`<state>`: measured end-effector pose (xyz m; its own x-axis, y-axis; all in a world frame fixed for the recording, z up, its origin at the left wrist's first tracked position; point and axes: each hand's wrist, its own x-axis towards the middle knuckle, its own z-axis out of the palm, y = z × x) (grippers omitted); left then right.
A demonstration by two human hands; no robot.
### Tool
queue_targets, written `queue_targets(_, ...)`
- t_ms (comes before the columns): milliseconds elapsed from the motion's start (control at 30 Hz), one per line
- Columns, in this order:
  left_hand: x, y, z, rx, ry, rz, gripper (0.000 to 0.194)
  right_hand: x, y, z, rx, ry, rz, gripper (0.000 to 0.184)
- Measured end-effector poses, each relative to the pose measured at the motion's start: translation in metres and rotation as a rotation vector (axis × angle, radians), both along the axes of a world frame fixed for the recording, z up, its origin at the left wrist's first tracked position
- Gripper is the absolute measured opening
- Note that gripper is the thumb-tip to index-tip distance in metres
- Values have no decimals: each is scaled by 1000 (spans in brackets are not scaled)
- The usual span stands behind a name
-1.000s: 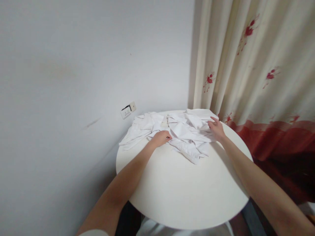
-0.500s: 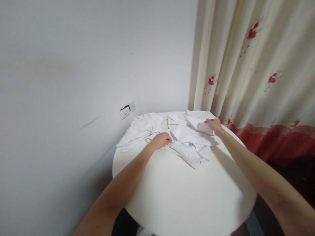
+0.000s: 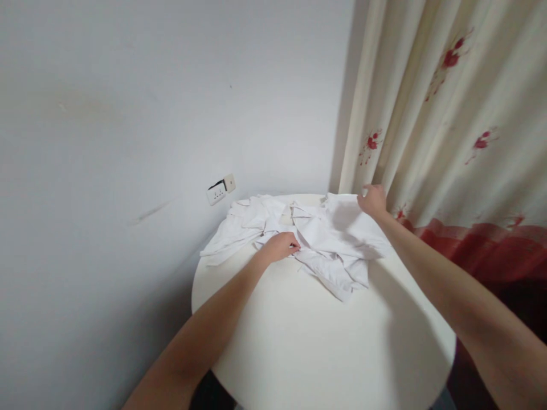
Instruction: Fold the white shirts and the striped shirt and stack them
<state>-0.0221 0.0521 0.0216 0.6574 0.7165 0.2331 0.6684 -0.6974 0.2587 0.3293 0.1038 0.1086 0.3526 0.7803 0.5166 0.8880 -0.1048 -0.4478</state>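
A rumpled white garment [image 3: 320,236], possibly a shirt, is spread in loose folds over the far half of a round white table [image 3: 325,347]. Its exact shape is lost among the creases. Near the middle of its front edge, my left hand [image 3: 280,246] is closed, thumb and fingertips pinching the fabric. My right hand [image 3: 373,201] is raised over the garment's far right part, by the table's far edge. Its thumb and index finger are bent and apart, with no cloth visible between them. A shadow falls on the fabric beside it.
A pale wall with a socket [image 3: 216,193] borders the table at the left and back. A cream curtain [image 3: 410,114] with red flowers and a red hem [image 3: 470,245] hangs close on the right.
My right hand has risen slightly and its fingers have come apart from the cloth. The garment's right side reaches a little farther right. My left hand keeps its pinch.
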Motion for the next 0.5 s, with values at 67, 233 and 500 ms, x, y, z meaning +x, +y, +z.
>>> queue_targets(67,1,1,0,-3,-16,-6,15,-35,-19,-18,-184,-112,253,35)
queue_targets(233,3,1,-3,4,-109,28,13,-106,-57,-57,-466,-213,425,26)
queue_targets(500,-12,13,14,126,-565,374,19,-56,-53,-15,-312,-167,238,25)
